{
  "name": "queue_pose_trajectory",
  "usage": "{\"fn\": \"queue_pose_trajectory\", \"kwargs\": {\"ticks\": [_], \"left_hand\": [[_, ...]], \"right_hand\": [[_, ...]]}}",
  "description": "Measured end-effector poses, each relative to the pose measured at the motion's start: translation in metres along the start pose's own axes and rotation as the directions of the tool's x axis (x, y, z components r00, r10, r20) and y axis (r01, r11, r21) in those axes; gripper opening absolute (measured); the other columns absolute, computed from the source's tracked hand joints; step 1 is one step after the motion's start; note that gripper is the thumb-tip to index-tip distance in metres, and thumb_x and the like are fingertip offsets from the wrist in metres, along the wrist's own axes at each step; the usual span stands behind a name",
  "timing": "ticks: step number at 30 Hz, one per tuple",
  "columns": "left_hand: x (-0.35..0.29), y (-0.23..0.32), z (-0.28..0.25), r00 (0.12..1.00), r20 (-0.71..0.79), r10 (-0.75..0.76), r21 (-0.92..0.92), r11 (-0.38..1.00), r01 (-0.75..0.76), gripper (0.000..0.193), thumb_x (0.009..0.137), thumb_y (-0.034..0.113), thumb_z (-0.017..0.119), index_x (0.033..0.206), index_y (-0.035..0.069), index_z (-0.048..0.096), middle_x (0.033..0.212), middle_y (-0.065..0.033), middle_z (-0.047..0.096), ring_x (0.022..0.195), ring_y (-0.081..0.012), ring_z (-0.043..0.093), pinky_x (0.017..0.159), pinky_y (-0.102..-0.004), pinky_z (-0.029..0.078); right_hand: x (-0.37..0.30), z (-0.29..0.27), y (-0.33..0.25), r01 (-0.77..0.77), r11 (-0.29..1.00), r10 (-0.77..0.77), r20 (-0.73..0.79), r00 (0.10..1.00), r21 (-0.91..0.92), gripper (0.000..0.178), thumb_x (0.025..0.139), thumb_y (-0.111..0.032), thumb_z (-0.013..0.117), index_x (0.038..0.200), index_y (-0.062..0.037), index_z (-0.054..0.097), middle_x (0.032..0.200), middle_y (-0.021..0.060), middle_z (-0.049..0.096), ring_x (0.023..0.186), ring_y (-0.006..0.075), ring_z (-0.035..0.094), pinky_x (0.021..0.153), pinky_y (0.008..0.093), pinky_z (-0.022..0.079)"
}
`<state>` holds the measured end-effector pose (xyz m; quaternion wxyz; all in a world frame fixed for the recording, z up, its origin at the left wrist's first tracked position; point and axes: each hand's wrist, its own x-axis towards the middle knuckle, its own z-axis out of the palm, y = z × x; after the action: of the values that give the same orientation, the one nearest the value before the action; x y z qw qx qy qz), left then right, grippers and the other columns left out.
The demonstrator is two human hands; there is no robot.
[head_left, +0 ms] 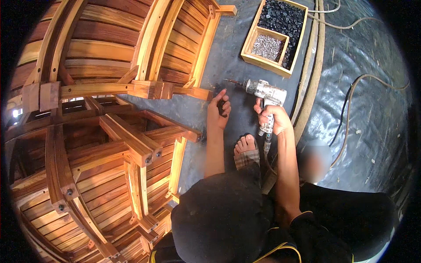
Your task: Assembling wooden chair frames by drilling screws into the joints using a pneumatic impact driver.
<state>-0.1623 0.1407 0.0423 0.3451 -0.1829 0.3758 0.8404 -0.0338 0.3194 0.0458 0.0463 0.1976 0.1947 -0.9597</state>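
My right hand (275, 118) is wrapped round the grip of a worn white air drill (272, 92). Its long thin bit (232, 81) points left toward the wooden furniture, and a hose fitting (267, 139) hangs under the handle. Left of it, my left hand (218, 109) is raised with the index finger partly extended and the other fingers curled in. Something small and dark lies in that palm, too small to name. Nearest to this hand is the end of a wooden rail on the slatted furniture piece (101, 50). The drill touches nothing but my right hand.
A wooden box (263, 65) holds black round pieces (283, 17) and, in a smaller compartment, silver screws (267, 47). Another slatted wooden piece (103, 168) stands at lower left. Hoses (346, 114) and long tan strips (312, 79) cross the dark floor sheet. A foot (244, 144) shows below.
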Motion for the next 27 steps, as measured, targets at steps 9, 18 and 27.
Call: {"fn": "queue_pose_trajectory", "kwargs": {"ticks": [9,18,27], "left_hand": [[0.001,0.002,-0.008,0.998,0.061,-0.009,0.016,1.0,0.008,0.026,0.092,0.027,0.048,0.104,0.005,0.055,0.072,-0.0011,0.049,0.048,-0.0092,0.037,0.036,-0.0209,0.026],[0.013,0.007,-0.009,0.997,-0.079,0.017,0.03,0.999,-0.014,0.018,0.09,0.025,0.052,0.099,0.009,0.055,0.071,-0.0008,0.049,0.051,-0.011,0.041,0.038,-0.0218,0.027],[0.017,0.003,-0.014,0.943,-0.331,0.016,0.236,0.969,0.067,0.012,0.076,0.01,0.065,0.085,0.006,0.057,0.064,-0.0026,0.051,0.045,-0.0122,0.042,0.034,-0.023,0.024]], "right_hand": [[-0.001,0.003,-0.001,0.017,1.0,-0.017,0.014,1.0,-0.011,0.032,0.06,0.003,0.047,0.092,0.0004,0.048,0.074,0.0096,0.051,0.041,0.01,0.04,0.04,0.0242,0.038],[0.002,0.006,0.002,-0.024,0.999,0.025,-0.032,0.999,0.038,0.032,0.061,0.002,0.05,0.091,0.0009,0.058,0.073,0.0113,0.059,0.041,0.0114,0.045,0.037,0.0256,0.039],[0.002,0.013,0.001,-0.009,1.0,0.009,-0.035,0.999,-0.018,0.03,0.058,0.004,0.048,0.087,0.0023,0.051,0.07,0.0098,0.052,0.04,0.0102,0.04,0.038,0.0247,0.038]]}}
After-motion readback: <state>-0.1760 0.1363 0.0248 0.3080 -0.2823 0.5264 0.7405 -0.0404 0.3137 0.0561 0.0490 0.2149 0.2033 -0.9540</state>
